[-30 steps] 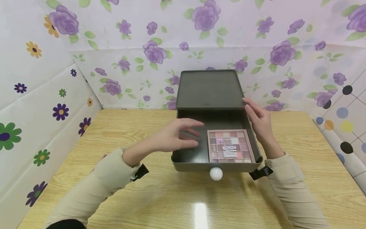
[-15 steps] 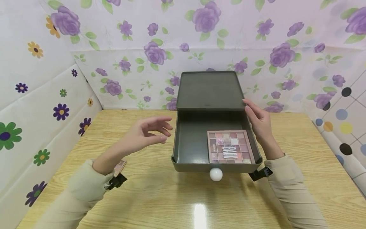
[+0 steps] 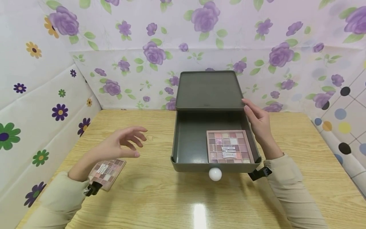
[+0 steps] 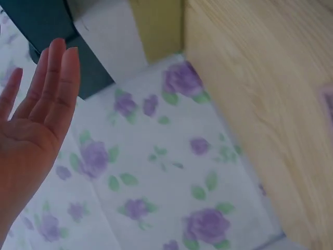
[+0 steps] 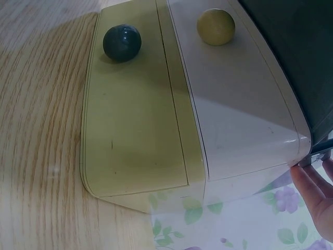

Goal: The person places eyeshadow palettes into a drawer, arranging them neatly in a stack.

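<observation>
Hovering left hand [image 3: 120, 144], fingers loose, over pink eyeshadow palette [image 3: 106, 170] on table | right hand [image 3: 258, 122] fingers straight (touching) dark green drawer box [image 3: 208, 90].

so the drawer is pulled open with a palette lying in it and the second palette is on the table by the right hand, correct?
Not quite: the second palette lies on the table by the left hand, as the head view shows. The open drawer does hold a palette.

Wood table [image 3: 177, 203], floral wall [image 3: 137, 63].
</observation>
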### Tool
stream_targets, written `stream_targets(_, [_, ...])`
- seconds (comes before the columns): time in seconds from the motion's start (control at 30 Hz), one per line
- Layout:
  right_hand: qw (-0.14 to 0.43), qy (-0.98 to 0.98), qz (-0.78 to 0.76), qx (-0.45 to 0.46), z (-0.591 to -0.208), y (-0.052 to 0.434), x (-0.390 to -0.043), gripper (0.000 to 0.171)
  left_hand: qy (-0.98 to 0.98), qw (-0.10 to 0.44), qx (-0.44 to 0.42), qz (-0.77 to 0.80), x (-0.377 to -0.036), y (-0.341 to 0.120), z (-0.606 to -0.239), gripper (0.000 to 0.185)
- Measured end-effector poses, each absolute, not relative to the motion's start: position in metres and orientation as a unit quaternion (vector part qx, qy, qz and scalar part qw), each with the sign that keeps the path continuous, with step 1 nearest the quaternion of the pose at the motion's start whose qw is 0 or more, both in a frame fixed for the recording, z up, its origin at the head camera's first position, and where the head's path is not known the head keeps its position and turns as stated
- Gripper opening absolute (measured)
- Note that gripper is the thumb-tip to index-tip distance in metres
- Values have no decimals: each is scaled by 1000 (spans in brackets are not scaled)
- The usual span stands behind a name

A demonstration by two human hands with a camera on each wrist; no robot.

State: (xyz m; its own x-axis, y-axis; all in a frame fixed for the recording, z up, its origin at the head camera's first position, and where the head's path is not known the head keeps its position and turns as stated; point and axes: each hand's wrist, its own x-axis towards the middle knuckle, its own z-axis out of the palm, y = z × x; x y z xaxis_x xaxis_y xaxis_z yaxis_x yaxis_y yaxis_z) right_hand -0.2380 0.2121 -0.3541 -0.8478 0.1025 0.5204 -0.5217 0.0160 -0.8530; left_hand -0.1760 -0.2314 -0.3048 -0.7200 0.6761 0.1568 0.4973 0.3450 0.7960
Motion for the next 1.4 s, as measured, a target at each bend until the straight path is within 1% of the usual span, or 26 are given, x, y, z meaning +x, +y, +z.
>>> stream_targets(0.13, [227,-672,687,156,-354,212,-238,26,840,104,345,405,-177,-255,-315,70])
stream_targets(0.27, [228,-673,686,155,-354,212,-238,26,869,99,311,372,-178,-278,-328,78])
stream_targets(0.43, [229,-675,683,156,-353,212,-237,26,886,100,282,354,-177,-305,-340,83])
stream_targets(0.6, [228,-674,685,158,-353,212,-238,26,895,115,243,357,-175,-328,-353,89])
stream_targets(0.73, [230,-676,682,157,-353,212,-238,26,911,127,208,332,-174,-344,-362,99])
stream_targets(0.87, [232,-675,683,156,-353,211,-237,26,923,132,200,302,-172,-357,-371,105])
stream_targets(1.13, [234,-671,686,159,-354,211,-238,26,939,181,145,254,-172,-370,-389,113])
stream_targets(1.4, [230,-664,692,163,-354,212,-238,26,948,196,128,216,-178,-375,-404,114])
